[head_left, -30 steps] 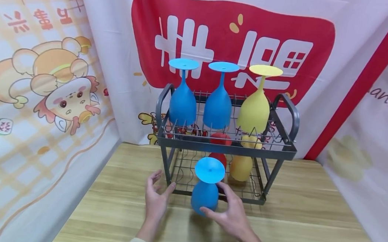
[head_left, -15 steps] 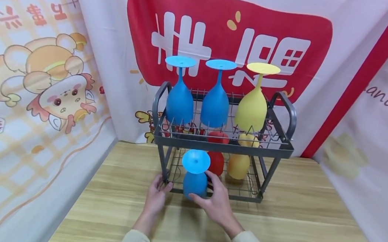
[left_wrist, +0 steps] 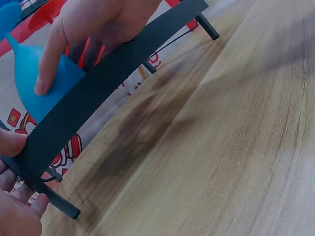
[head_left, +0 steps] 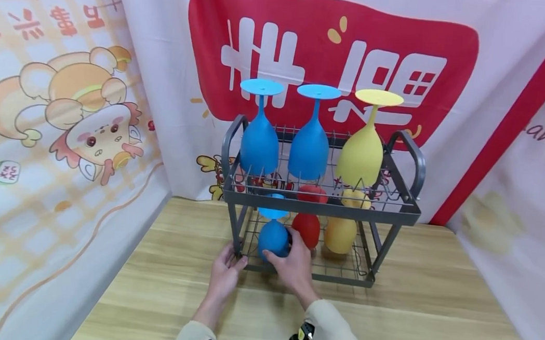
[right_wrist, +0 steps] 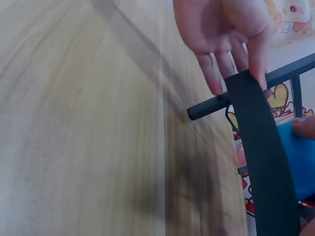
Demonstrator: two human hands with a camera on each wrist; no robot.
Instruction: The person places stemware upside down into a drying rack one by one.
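Note:
My right hand (head_left: pixel 294 262) grips the bowl of an upside-down blue goblet (head_left: pixel 273 238), thumb on the near side. The goblet is at the left of the lower shelf of a dark two-tier metal rack (head_left: pixel 322 207), its foot partly hidden behind the upper shelf's front bar. My left hand (head_left: pixel 224 272) holds the rack's lower front-left corner; in the right wrist view its thumb lies on the front bar (right_wrist: pixel 263 157) with the fingers around the leg. A red goblet (head_left: pixel 306 229) and an orange-yellow goblet (head_left: pixel 340 235) stand upside down to the right on the same shelf.
Above, two blue goblets (head_left: pixel 260 146) (head_left: pixel 309 150) and a yellow goblet (head_left: pixel 361 153) stand inverted on the upper shelf. The rack rests on a wooden table (head_left: pixel 414 308). Printed cloth (head_left: pixel 159 38) hangs behind it and along both sides.
The right hand has carried the blue goblet forward and left from in front of the rack onto the lower shelf. The left hand has closed on the rack's corner.

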